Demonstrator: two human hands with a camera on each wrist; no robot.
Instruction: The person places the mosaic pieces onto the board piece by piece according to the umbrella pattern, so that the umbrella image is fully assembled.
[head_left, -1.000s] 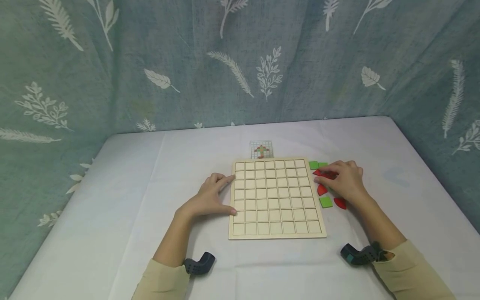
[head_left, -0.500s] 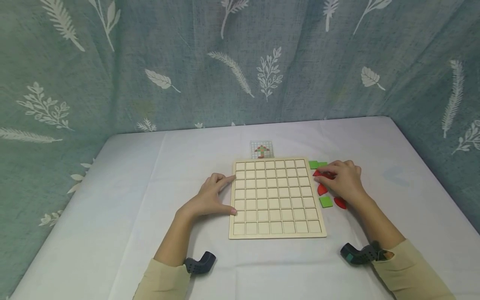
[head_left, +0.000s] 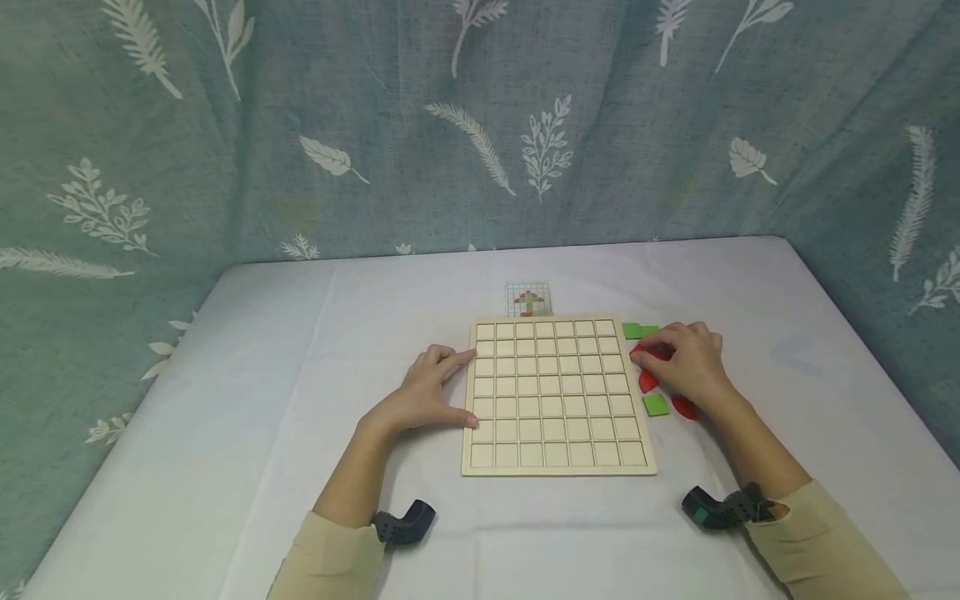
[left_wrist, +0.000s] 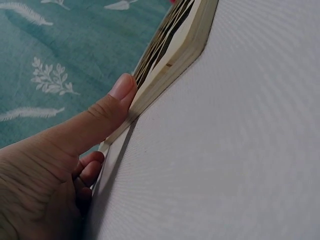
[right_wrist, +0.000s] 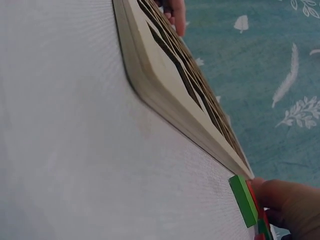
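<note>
A square wooden grid board (head_left: 557, 393) lies flat on the table. My left hand (head_left: 422, 398) rests at its left edge, thumb and index finger spread wide and touching the rim; the left wrist view shows the thumb (left_wrist: 112, 102) against the board's side. Beyond the board's right edge, my right hand (head_left: 688, 362) is bent over red quarter-round pieces (head_left: 648, 382), its thumb and fingertips around some of them. Whether it pinches one is hidden. A green square tile (head_left: 656, 405) lies below that hand, and further green tiles (head_left: 640, 331) lie above it.
A small pattern card (head_left: 528, 298) with a coloured picture on a grid lies behind the board. Another red piece (head_left: 684, 407) is partly covered by the right wrist. A leaf-patterned cloth (head_left: 420, 167) hangs behind the white-covered table (head_left: 360, 308).
The head view has shifted slightly, so everything sits a little further right. Both hands, the board and the pieces otherwise look about the same.
</note>
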